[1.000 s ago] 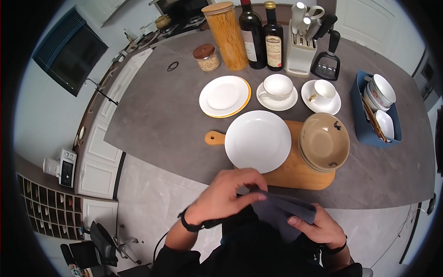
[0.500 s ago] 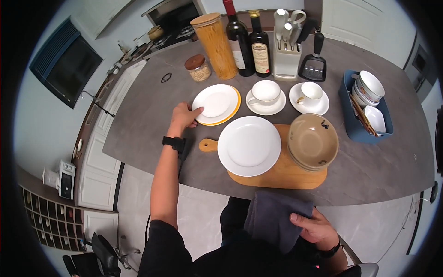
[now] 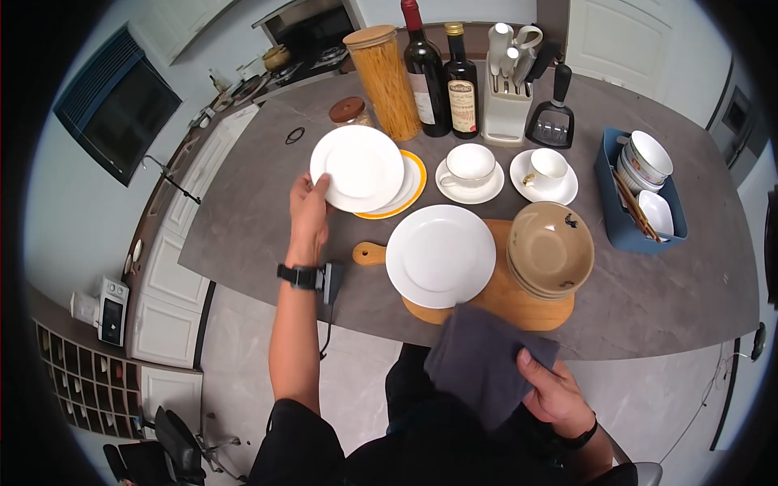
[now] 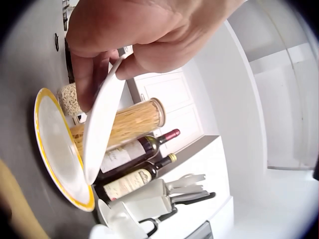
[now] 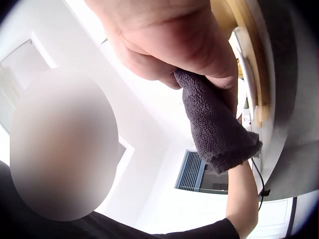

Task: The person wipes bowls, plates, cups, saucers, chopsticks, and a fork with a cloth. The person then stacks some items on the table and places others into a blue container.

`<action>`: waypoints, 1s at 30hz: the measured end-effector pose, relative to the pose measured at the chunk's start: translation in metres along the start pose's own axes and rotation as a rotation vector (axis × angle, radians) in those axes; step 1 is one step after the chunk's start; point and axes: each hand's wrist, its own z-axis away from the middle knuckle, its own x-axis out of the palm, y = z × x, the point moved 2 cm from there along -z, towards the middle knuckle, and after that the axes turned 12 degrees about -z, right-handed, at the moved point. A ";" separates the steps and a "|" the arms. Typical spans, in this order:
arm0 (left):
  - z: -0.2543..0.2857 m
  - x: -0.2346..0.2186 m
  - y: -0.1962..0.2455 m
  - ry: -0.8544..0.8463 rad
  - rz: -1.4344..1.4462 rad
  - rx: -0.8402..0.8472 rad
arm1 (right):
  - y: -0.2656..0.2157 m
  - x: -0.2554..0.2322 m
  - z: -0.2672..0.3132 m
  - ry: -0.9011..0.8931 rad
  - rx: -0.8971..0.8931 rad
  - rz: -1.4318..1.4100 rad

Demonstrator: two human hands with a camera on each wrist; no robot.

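Observation:
My left hand (image 3: pixel 309 212) pinches the rim of a small white plate (image 3: pixel 357 168), thumb on its upper face. In the left wrist view that plate (image 4: pixel 102 127) is tilted above a yellow-rimmed plate (image 4: pixel 44 99) on the table. My right hand (image 3: pixel 559 393) grips a folded dark grey cloth (image 3: pixel 486 364) at the table's front edge. The right wrist view shows the cloth (image 5: pixel 214 122) bunched between thumb and fingers. A larger white plate (image 3: pixel 440 256) lies on the wooden cutting board (image 3: pixel 527 312), beside stacked tan bowls (image 3: pixel 551 247).
Two white cups on saucers (image 3: pixel 470 168) stand behind the board. Farther back are a pasta jar (image 3: pixel 385 85), two dark bottles (image 3: pixel 462 89) and a knife block (image 3: pixel 506 105). A blue bin (image 3: pixel 616 215) with bowls and chopsticks stands at the right.
My left hand left the cloth, reached to the stacked small plates and raised the top white one, tilting it. The right hand kept the cloth, which has moved slightly.

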 end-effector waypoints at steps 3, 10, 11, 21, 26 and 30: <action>0.051 -0.005 0.019 -0.088 0.263 -0.061 | -0.004 0.028 -0.013 -0.086 -0.295 0.288; 0.178 0.006 0.044 -0.470 1.055 -0.361 | -0.004 0.098 -0.102 -0.082 -1.066 1.558; 0.191 0.007 0.047 -0.518 1.107 -0.356 | 0.003 0.101 -0.112 -0.072 -1.017 1.764; 0.228 0.005 0.009 -0.702 1.407 -0.200 | 0.050 0.114 -0.101 -0.576 -0.837 1.756; 0.251 0.027 0.041 -0.421 0.766 -0.198 | 0.008 0.123 -0.133 -0.409 -1.046 1.707; 0.249 0.018 0.037 -0.367 0.619 -0.164 | -0.021 0.120 -0.138 -0.160 -0.846 1.759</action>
